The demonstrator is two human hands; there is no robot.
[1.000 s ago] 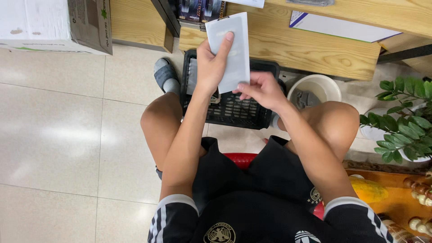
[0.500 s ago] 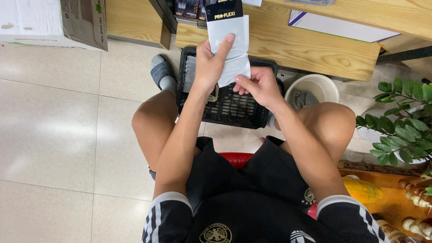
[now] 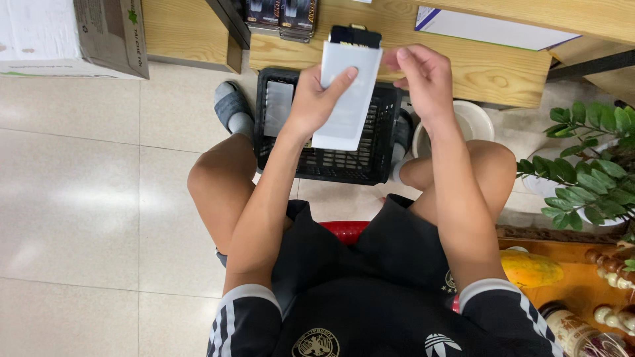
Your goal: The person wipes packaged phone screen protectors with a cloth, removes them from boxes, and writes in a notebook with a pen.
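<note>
While the left hand grips a white sleeve above the black basket, a black card pokes out of its far end. Just beside that end, the right hand hovers half curled, holding nothing. By the look of it, the card is only partly out.

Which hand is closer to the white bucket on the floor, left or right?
Right. The right hand is raised just above and left of the white bucket; the left hand is farther off, over the black basket, holding the white packet.
</note>
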